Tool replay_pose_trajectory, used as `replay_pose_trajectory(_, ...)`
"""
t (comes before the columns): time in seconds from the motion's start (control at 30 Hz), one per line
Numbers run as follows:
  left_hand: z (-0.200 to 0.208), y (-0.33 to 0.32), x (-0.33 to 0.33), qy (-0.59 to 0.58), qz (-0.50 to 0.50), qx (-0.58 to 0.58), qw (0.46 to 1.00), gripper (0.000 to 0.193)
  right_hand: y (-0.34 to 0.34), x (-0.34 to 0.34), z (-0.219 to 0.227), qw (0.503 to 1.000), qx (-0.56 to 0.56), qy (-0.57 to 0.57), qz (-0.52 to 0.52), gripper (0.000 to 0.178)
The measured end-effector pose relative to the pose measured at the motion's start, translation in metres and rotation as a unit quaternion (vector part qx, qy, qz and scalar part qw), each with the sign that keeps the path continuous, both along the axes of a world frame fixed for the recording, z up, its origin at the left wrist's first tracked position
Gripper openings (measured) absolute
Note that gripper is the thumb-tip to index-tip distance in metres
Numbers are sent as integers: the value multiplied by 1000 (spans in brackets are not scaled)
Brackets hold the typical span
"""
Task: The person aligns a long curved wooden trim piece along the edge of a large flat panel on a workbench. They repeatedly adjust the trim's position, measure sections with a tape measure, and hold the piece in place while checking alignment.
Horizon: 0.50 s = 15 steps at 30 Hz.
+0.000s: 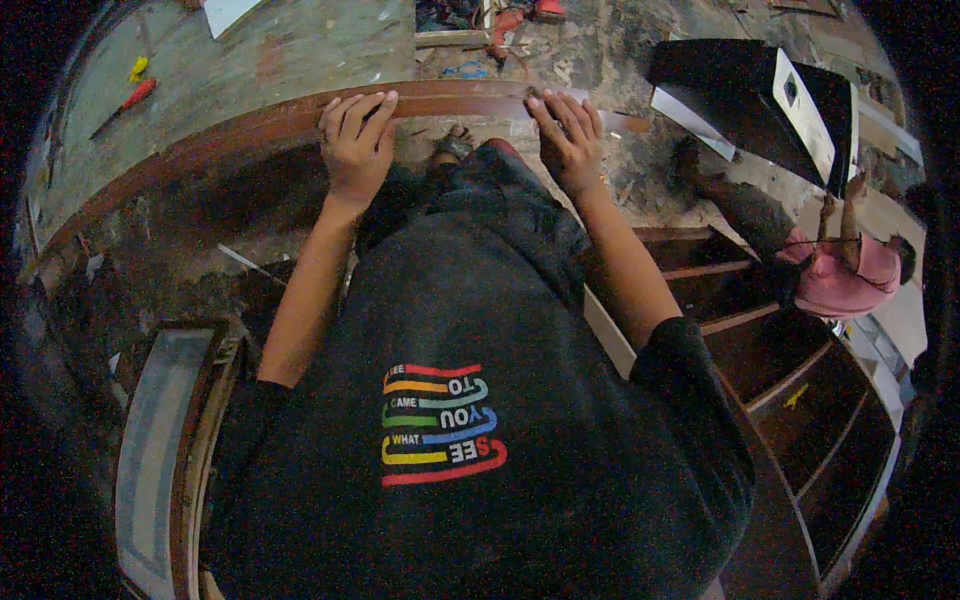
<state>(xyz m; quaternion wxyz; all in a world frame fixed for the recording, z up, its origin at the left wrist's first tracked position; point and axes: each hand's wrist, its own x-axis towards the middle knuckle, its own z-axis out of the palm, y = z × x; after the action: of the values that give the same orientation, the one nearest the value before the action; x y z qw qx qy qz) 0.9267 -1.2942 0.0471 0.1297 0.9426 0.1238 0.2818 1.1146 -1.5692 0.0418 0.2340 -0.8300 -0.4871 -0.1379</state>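
Note:
A long brown wooden strip runs across in front of me, its left part along the near edge of a greenish-grey worktop. My left hand is on the strip, left of the middle, with its fingers bent over the top. Closer to the strip's right end, my right hand holds it the same way, fingers slightly apart. Both thumbs are mostly hidden. Light glares off the strip beside the right hand.
A red-handled tool and a small yellow object lie on the worktop. At right, a person in a pink shirt handles a black cabinet. Brown shelving stands at lower right, a framed panel at lower left.

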Motion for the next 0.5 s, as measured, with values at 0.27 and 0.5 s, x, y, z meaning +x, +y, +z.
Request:
replay_pose_trajectory(0.27, 8, -8, -3, 0, -16, -33, 999, 43, -24, 10, 1, 999, -39, 17, 25, 53)
replay_pose_trajectory(0.5, 8, -8, 3, -9, 7, -33, 999, 33, -39, 33, 9, 999, -15, 23, 24, 49)
